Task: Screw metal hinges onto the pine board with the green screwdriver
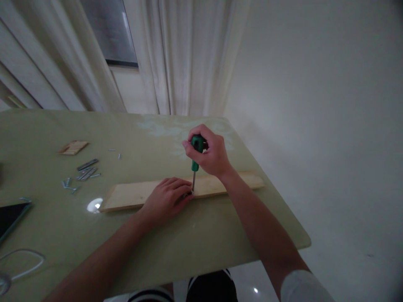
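Observation:
A long, pale wooden board (127, 195) lies flat on the table. My right hand (211, 152) is wrapped around the green handle of a screwdriver (197, 144), which stands nearly upright with its tip down at the board's near edge. My left hand (168, 196) presses on the middle of the board, its fingers and thumb closed around the spot beside the tip. A small metal piece (188, 194) shows partly between these fingers; its exact kind is hidden.
Left of the board lie several metal strips (87, 173), loose screws (68, 184) and a small wooden piece (74, 147). A dark flat object (12, 218) and a white cable (28, 251) are at the left. The table (189, 247) meets a white wall on its right side.

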Demonstrator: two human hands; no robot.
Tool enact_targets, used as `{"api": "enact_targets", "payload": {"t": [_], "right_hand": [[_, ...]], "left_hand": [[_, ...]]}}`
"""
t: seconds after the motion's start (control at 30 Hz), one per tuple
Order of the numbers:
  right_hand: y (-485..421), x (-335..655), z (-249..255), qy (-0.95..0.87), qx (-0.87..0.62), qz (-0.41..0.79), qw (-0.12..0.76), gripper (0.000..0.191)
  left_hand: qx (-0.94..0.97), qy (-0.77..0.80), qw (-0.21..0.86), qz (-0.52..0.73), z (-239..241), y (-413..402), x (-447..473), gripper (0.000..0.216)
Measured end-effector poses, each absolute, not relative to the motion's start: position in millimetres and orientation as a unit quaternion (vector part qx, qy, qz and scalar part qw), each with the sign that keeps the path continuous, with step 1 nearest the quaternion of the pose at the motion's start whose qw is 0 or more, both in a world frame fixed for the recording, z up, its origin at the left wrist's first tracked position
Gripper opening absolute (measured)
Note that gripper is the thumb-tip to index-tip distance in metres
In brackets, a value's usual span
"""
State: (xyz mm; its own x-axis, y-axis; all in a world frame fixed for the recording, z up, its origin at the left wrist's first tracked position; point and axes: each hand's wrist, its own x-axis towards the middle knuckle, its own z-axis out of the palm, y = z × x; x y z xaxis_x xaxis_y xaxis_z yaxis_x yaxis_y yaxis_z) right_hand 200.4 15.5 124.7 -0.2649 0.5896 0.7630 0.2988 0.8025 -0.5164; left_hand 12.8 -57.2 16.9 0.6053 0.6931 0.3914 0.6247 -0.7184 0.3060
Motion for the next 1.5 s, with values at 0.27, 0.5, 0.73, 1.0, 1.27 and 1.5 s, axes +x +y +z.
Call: {"api": "enact_targets", "payload": {"t": [0.27,0.5,0.73,1.0,1.27,1.5], "right_hand": [[21,198,117,-0.780,-0.289,0.150,0.534,0.014],[24,202,119,-0.760,-0.281,0.146,0.567,0.013],[21,197,118,-0.759,-0.290,0.164,0.559,0.014],[19,199,120,-0.767,-0.280,0.155,0.556,0.012],[34,206,110,-0.758,-0.279,0.171,0.564,0.009],[28,216,119,-0.819,-0.257,0.147,0.491,0.019]], "left_hand": [[0.890,0.372,0.091,0.246,20,-55,11,0.022],[0.889,0.375,0.096,0.244,19,-55,12,0.020],[0.890,0.374,0.088,0.245,19,-54,11,0.021],[0.889,0.374,0.093,0.248,20,-54,12,0.021],[0.890,0.375,0.087,0.246,20,-54,12,0.021],[0.888,0.377,0.088,0.248,19,-54,11,0.022]]}}
